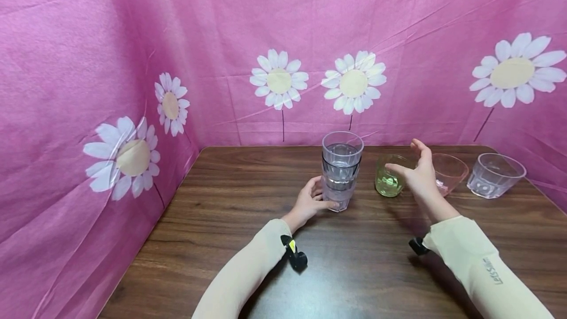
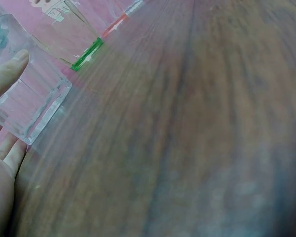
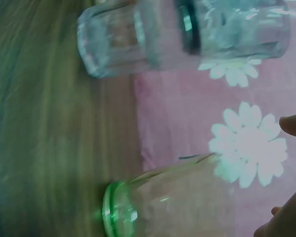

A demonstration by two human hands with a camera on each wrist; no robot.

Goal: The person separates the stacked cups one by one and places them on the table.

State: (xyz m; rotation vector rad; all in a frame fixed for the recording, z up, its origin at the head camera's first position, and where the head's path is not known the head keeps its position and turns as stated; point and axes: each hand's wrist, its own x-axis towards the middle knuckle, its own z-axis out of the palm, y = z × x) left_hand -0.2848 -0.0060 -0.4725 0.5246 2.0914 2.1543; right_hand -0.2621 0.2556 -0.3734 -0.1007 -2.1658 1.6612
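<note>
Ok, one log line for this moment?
left hand: grips clear-grey tumbler stack near base | right hand: empty, near green transparent tumbler | others: pink transparent tumbler, single clear tumbler

Smooth glossy cups [image 1: 342,171], wood-grain table [image 1: 354,265] (faintly shiny)

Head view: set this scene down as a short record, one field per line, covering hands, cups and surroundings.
left hand: grips the stack of cups near its base
right hand: thumb and fingers apart, at the green cup; holds nothing
right of green cup: red cup, then clear cup
surface: brown wooden table
backdrop: flowered pink cloth
</note>
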